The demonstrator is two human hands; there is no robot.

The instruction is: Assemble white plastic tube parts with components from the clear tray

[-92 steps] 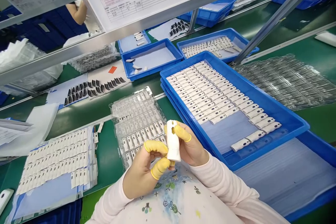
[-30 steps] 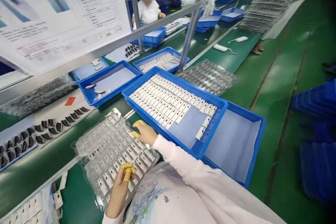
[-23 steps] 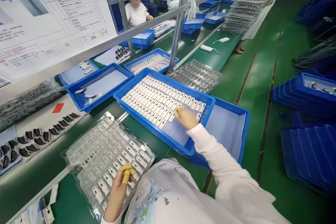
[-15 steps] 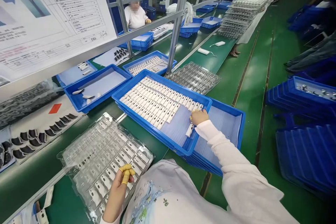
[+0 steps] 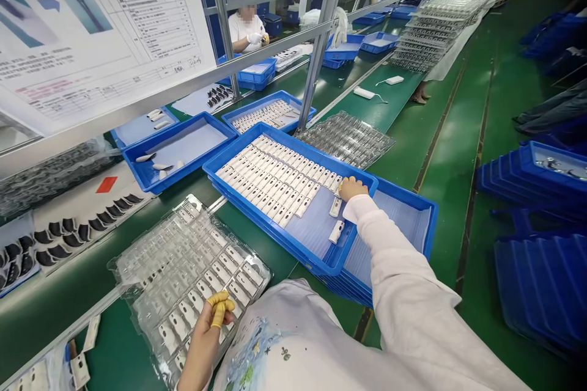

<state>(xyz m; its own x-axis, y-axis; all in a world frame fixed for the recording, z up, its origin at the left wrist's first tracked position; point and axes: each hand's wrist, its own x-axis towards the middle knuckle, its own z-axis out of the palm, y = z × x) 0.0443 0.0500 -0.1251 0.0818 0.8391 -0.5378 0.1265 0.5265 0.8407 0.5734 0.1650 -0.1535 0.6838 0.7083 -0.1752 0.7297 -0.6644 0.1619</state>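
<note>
My left hand (image 5: 213, 324), with yellow finger covers, is closed above the near part of a clear plastic blister tray (image 5: 151, 311). Its thumb and fingers are pressed together, and nothing shows between them. White plastic parts (image 5: 225, 261), each with a dark oval hole, lie in the tray's pockets. My right hand (image 5: 354, 188) reaches into a blue bin (image 5: 275, 243), fingers curled down at the right end of the far row of similar white parts (image 5: 270, 180). What those fingertips grip is hidden. Two loose parts (image 5: 336, 231) lie near this hand on the bin's pale liner.
Another blue bin (image 5: 428, 238) sits under the right end. Beyond are a small blue tray (image 5: 137, 177), clear trays (image 5: 348, 137) and a metal frame post (image 5: 316, 67). Black curved pieces (image 5: 98, 223) lie at left. A co-worker (image 5: 246, 30) sits across the line.
My right hand has shifted toward the bin's far right corner, and a second loose white part now shows below it. My left hand stays over the tray. The view has turned slightly left.
</note>
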